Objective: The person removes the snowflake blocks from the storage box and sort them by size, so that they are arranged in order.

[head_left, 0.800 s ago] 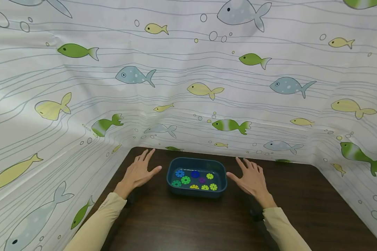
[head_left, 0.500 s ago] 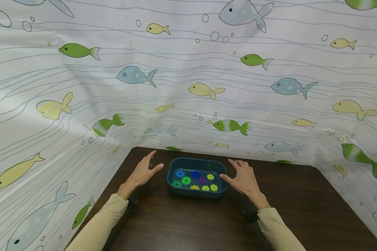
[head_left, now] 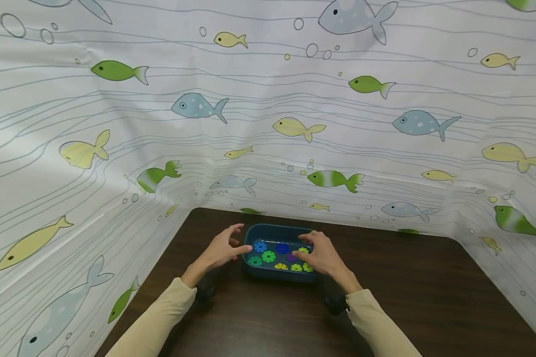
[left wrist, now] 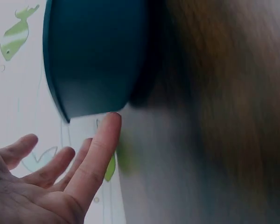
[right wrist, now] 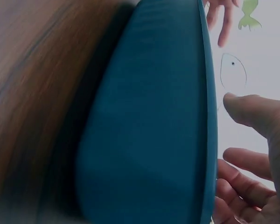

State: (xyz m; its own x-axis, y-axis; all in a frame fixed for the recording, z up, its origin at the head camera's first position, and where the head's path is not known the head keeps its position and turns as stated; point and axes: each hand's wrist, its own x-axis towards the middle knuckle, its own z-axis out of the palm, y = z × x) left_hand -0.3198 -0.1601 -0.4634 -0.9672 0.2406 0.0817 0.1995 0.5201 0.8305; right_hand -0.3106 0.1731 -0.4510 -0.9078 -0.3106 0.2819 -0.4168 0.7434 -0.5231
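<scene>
A dark blue plastic bin [head_left: 272,274] stands on the table, holding several notched, flower-shaped discs, among them a green disc [head_left: 268,256], a dark blue disc [head_left: 282,248] and a yellow disc [head_left: 297,267]. At the bin's left end is my left hand [head_left: 218,252], its fingers spread and slightly bent, thumb near the rim. My right hand [head_left: 325,255] hovers over the bin's right end, thumb and fingers bent and apart, partly covering the discs there. Neither hand shows anything held. In the right wrist view its fingertips [right wrist: 242,186] lie behind the rim, partly hidden.
The dark brown wooden table [head_left: 268,317] extends in front of the bin and to both sides. A white fish-print sheet [head_left: 259,74] encloses the table at the back, left and right. A dark band [head_left: 337,303] sits under the right wrist.
Both hands have moved inward toward the bin, the right one from beside it to over its right end. The left has come up to its left rim. The bin and discs stay put.
</scene>
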